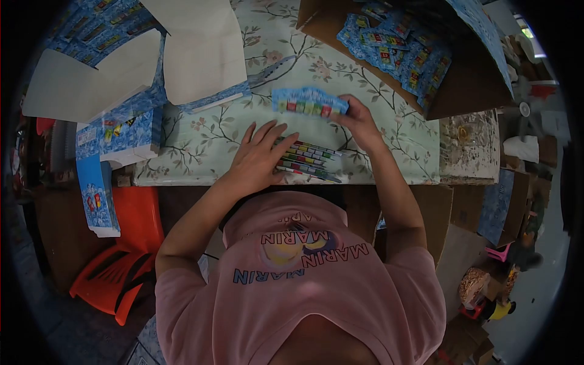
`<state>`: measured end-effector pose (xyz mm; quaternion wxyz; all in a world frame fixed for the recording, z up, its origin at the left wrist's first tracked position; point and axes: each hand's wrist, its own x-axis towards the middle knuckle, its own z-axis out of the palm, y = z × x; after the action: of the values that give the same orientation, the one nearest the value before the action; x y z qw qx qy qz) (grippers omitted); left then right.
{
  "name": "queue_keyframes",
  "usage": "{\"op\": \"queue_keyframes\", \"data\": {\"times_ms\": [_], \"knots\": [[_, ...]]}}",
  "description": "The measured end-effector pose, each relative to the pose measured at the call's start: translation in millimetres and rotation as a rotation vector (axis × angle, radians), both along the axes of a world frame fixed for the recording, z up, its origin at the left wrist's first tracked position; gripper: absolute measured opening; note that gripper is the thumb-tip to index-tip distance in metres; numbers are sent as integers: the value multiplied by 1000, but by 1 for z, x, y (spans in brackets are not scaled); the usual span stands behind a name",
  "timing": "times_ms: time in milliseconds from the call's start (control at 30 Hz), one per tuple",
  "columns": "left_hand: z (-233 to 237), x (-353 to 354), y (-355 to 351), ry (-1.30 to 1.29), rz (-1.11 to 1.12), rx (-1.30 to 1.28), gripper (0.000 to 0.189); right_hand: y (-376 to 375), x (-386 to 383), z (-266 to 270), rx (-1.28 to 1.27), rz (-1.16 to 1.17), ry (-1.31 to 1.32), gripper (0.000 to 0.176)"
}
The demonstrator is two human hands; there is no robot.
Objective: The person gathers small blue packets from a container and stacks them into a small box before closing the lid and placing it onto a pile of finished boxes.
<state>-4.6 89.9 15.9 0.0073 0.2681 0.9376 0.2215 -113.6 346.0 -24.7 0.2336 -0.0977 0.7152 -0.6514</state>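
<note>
My left hand (260,157) lies flat, fingers spread, on the left end of a small pile of thin colourful packs (313,163) near the front edge of the table (389,152). My right hand (360,123) grips the right end of a blue pack with a row of coloured blocks (309,101), holding it on edge just beyond the pile. Both arms reach out from my pink shirt over a floral tablecloth.
An open cardboard box (468,85) with several blue packs stands at the far right of the table. Flattened white-and-blue cartons (121,131) are stacked at the left. An orange plastic chair (125,255) stands left of me; boxes and clutter fill the floor at right.
</note>
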Motion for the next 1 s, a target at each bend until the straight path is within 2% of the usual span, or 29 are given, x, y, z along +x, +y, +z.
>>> {"op": "queue_keyframes", "data": {"times_ms": [67,133,167,200,233,300,333,400,500,667,733,833,900,933,1000], "knots": [[-9,6,-7,43,48,9,88,22,22,1,25,99,-38,36],[-25,7,-13,-42,157,222,95,26,43,10,43,191,-74,41],[-28,6,-13,-49,158,220,95,26,52,27,131,226,-3,51],[-31,2,-10,-176,165,360,99,25,59,40,220,260,70,62],[-31,-3,-7,-300,169,500,103,23,64,46,220,257,70,62],[-29,-14,8,-294,142,484,106,14,70,54,672,352,485,83],[-28,-20,17,-288,118,469,109,13,70,57,677,349,489,83],[-31,-32,33,-268,114,476,111,13,66,62,871,312,424,87],[-36,-37,45,-268,82,490,115,20,62,69,1027,315,485,88],[-49,-38,49,-389,71,639,121,16,64,54,945,275,529,90],[-47,-38,56,-267,94,603,123,6,64,49,916,256,526,90],[-50,-39,52,-303,70,615,123,-2,59,45,895,242,590,91],[-54,-38,51,-256,41,599,119,-2,56,40,944,261,794,90],[-53,-38,44,-204,21,573,115,-4,54,41,924,274,810,90],[-44,-36,31,-139,54,563,108,-5,53,45,887,300,565,88]]}}
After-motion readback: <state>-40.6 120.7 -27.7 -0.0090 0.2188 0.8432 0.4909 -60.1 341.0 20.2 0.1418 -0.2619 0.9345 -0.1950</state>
